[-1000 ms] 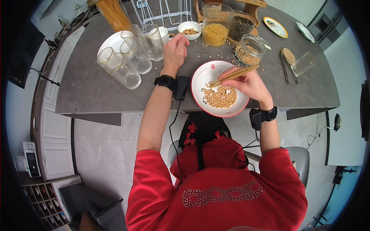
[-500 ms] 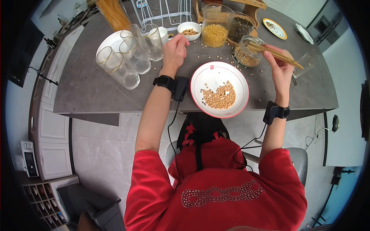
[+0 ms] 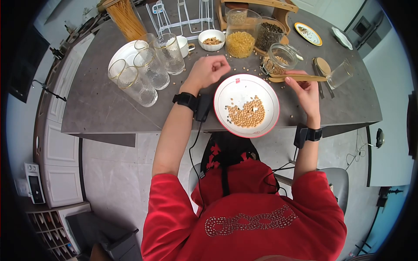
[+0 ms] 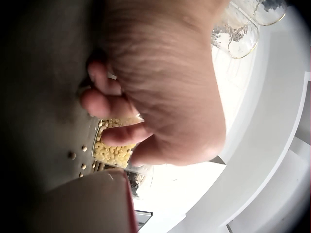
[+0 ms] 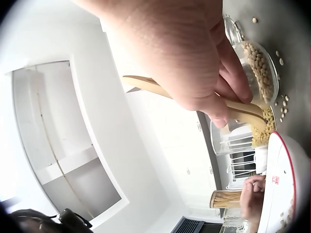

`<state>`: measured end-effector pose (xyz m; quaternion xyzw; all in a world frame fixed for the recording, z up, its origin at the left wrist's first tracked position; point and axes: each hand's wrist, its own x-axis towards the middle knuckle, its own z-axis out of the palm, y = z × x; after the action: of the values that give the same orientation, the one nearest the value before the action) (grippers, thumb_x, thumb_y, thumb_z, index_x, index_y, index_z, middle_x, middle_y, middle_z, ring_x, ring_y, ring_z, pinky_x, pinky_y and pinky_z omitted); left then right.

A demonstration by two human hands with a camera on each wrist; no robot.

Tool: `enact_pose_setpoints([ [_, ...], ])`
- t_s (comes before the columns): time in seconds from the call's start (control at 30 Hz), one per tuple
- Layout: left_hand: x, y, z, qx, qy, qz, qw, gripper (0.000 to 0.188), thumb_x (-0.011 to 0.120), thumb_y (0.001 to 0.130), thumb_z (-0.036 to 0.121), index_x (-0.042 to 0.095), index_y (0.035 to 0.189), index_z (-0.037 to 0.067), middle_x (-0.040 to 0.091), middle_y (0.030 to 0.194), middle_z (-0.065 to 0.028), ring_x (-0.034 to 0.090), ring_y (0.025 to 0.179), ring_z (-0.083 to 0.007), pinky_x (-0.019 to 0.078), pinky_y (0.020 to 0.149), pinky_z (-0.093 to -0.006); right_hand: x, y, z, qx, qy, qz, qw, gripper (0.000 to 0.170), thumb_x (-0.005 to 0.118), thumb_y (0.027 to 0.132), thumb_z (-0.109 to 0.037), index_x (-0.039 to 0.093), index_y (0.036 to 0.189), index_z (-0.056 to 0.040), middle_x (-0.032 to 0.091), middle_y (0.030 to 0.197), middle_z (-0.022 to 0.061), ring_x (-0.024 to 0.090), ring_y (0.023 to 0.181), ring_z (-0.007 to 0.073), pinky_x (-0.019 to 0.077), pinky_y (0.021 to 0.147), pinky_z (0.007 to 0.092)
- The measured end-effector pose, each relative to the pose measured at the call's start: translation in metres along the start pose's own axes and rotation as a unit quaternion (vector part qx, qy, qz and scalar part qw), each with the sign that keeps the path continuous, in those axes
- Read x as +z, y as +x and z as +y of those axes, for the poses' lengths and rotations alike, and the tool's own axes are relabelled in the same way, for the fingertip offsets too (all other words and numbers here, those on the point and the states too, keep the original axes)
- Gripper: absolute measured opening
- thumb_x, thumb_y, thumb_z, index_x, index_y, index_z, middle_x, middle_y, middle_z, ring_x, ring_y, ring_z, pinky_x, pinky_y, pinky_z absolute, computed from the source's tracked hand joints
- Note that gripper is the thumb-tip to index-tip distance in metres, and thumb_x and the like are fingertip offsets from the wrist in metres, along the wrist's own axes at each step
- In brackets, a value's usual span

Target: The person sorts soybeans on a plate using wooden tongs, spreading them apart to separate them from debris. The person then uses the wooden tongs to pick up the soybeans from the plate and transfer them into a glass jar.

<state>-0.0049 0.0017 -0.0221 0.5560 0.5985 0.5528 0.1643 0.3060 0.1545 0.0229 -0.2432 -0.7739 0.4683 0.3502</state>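
Wooden tongs (image 3: 310, 78) lie pinched between the thumb and fingers of my right hand (image 3: 308, 96). Their tips point left, just in front of the glass jar of beans (image 3: 278, 61); in the right wrist view the tongs (image 5: 245, 114) overlap yellow pasta behind. A white bowl with a red rim (image 3: 224, 93) stands at the table's front edge. Pale beans (image 3: 248, 114) and a few dark bits lie inside it. My left hand (image 3: 206, 73) hovers by the bowl's upper left rim, fingers loosely curled and holding nothing.
Tall drinking glasses (image 3: 143, 85) stand at left. Behind are a small white bowl (image 3: 212, 47), a pasta container (image 3: 240, 45) and a dark-filled glass (image 3: 268, 37). A tipped glass (image 3: 340, 75) and metal tongs (image 3: 320, 78) lie at right. Loose beans dot the table.
My right hand has lifted the tongs from the bowl to the jar, then lowered them in front of it. My left hand has shifted right, toward the bowl.
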Motion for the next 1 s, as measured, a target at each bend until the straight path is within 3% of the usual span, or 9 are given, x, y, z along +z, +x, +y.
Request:
enact_pose_setpoints([
  [0.07,-0.003,-0.001,0.011,-0.044,0.116,-0.119,0.985,0.020,0.071,0.091,0.017,0.069,0.084,-0.001,0.054,0.059,0.0029,0.047,0.056,-0.0041,0.0355,0.052,-0.0246,0.005,-0.005,-0.002,-0.003,0.027,0.033,0.999,0.022,0.076,0.095,-0.009,0.073,0.115,0.0007,0.077,0.101,0.0037,0.067,0.088,0.0071,0.0524,0.078,0.0232],
  [0.13,-0.001,-0.002,0.001,-0.049,0.091,-0.120,0.987,0.020,0.074,0.089,0.017,0.070,0.082,-0.002,0.055,0.059,0.0037,0.046,0.058,-0.0025,0.0345,0.052,-0.0252,0.009,-0.008,0.001,0.004,0.064,0.050,0.997,0.022,0.076,0.095,-0.009,0.072,0.115,0.0014,0.076,0.102,0.0043,0.067,0.088,0.0077,0.0531,0.079,0.0235],
  [0.2,-0.003,-0.001,-0.003,-0.084,0.073,-0.147,0.983,0.023,0.073,0.085,0.026,0.075,0.088,0.004,0.068,0.068,-0.0046,0.058,0.060,-0.0118,0.0438,0.060,-0.0317,0.012,-0.006,0.003,0.009,0.099,0.065,0.993,0.022,0.076,0.095,-0.009,0.072,0.115,0.0021,0.076,0.103,0.0050,0.068,0.088,0.0083,0.0539,0.081,0.0238],
  [0.3,-0.001,-0.004,0.000,-0.057,-0.046,-0.140,0.987,0.024,0.072,0.085,0.024,0.073,0.089,0.001,0.067,0.069,-0.0027,0.057,0.063,-0.0099,0.0440,0.062,-0.0303,0.016,-0.007,0.008,0.015,0.100,0.045,0.994,0.023,0.075,0.095,-0.007,0.071,0.115,0.0036,0.076,0.106,0.0067,0.069,0.091,0.0097,0.0552,0.085,0.0244],
  [0.5,-0.009,-0.005,0.003,-0.069,-0.039,-0.221,0.972,0.019,0.072,0.084,0.018,0.068,0.086,-0.001,0.057,0.067,0.0026,0.053,0.064,-0.0055,0.0406,0.061,-0.0238,0.020,0.004,0.011,-0.017,0.103,0.029,0.994,0.022,0.072,0.096,-0.002,0.070,0.117,0.0041,0.076,0.111,0.0085,0.070,0.098,0.0110,0.0554,0.088,0.0245],
  [0.6,-0.011,-0.005,0.002,-0.083,-0.133,-0.236,0.959,0.016,0.072,0.083,0.015,0.067,0.082,0.000,0.057,0.069,0.0052,0.051,0.066,-0.0019,0.0381,0.061,-0.0203,0.013,0.004,0.012,-0.017,0.114,0.028,0.993,0.022,0.072,0.096,-0.002,0.070,0.117,0.0044,0.076,0.110,0.0084,0.070,0.096,0.0105,0.0553,0.088,0.0241],
  [0.73,-0.010,-0.005,0.004,-0.086,-0.151,-0.223,0.959,0.012,0.068,0.078,0.014,0.064,0.077,0.002,0.056,0.069,0.0067,0.047,0.064,0.0004,0.0327,0.057,-0.0184,-0.005,-0.002,0.005,-0.034,0.110,0.040,0.992,0.023,0.073,0.096,-0.003,0.071,0.117,0.0038,0.076,0.108,0.0077,0.070,0.094,0.0100,0.0554,0.086,0.0239],
  [0.77,-0.012,-0.006,0.005,-0.090,-0.144,-0.214,0.962,0.011,0.064,0.075,0.013,0.059,0.073,0.003,0.053,0.067,0.0073,0.043,0.062,0.0008,0.0287,0.055,-0.0188,-0.008,-0.003,0.001,-0.030,0.087,0.039,0.995,0.023,0.074,0.095,-0.005,0.072,0.116,0.0025,0.076,0.105,0.0065,0.070,0.092,0.0091,0.0549,0.084,0.0238],
  [1.0,-0.011,-0.005,-0.002,-0.080,-0.126,-0.214,0.965,0.012,0.058,0.071,0.011,0.049,0.067,0.004,0.043,0.064,0.0083,0.037,0.060,0.0000,0.0244,0.053,-0.0209,-0.019,-0.019,0.015,-0.006,-0.057,0.021,0.998,0.024,0.081,0.091,-0.013,0.076,0.111,-0.0019,0.078,0.093,0.0027,0.066,0.080,0.0057,0.0522,0.073,0.0249],
])
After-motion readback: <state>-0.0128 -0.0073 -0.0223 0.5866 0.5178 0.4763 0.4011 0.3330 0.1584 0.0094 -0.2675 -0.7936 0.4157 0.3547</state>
